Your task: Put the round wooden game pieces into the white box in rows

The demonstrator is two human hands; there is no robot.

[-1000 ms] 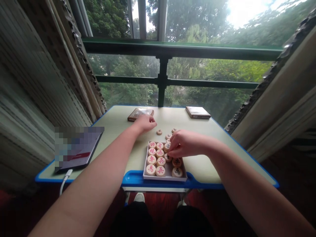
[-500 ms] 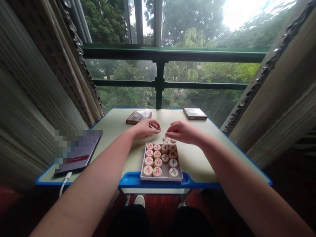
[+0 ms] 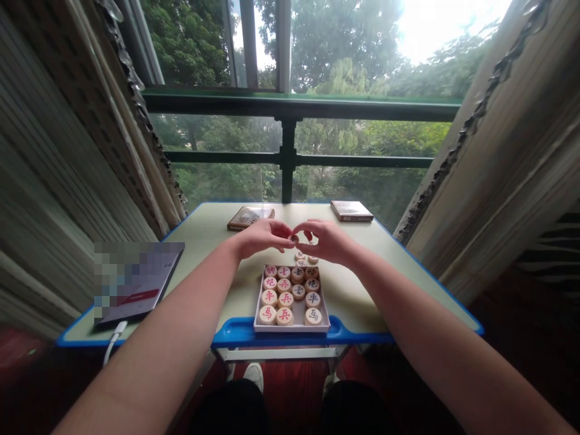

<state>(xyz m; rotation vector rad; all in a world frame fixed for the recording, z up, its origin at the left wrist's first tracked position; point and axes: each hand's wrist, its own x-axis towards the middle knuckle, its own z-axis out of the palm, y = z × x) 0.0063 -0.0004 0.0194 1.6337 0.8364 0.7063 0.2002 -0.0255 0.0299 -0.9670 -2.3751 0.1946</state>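
Note:
A round wooden Chinese chess piece is pinched between the fingertips of both hands above the table. My left hand is closed on its left side. From the other side my right hand grips it between thumb and forefinger. Nearer to me, a shallow white box holds rows of pieces. Those on its left have red characters, such as one red piece; the right side has dark ones, such as a black piece. Several loose pieces lie just behind the box, partly under my right hand.
Two flat boxes lie toward the far edge, a left box and a right box. A tablet-like device with a white cable is on the left. The table has a blue rim; curtains flank the window.
My right hand has moved from above the loose pieces to my left hand and now grips the piece there too. More of the loose pieces show. The view has shifted slightly.

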